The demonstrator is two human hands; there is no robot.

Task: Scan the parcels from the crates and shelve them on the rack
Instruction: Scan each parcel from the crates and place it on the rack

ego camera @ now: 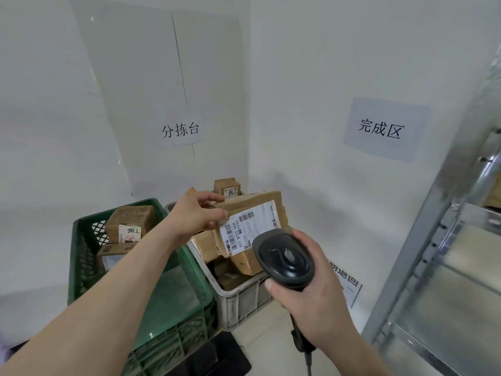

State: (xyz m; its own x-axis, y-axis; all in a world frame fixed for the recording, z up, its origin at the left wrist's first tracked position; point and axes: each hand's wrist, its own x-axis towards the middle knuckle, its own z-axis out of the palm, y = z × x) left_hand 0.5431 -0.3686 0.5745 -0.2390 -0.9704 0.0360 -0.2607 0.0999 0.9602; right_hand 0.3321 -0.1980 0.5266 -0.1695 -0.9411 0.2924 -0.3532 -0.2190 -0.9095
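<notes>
Fingers of the left hand pinch the top left edge of a brown parcel, holding it up over the white crate. The right hand is wrapped around a black scanner, just below the parcel's white label. It may be touching the box. A green crate sits beside it.
</notes>
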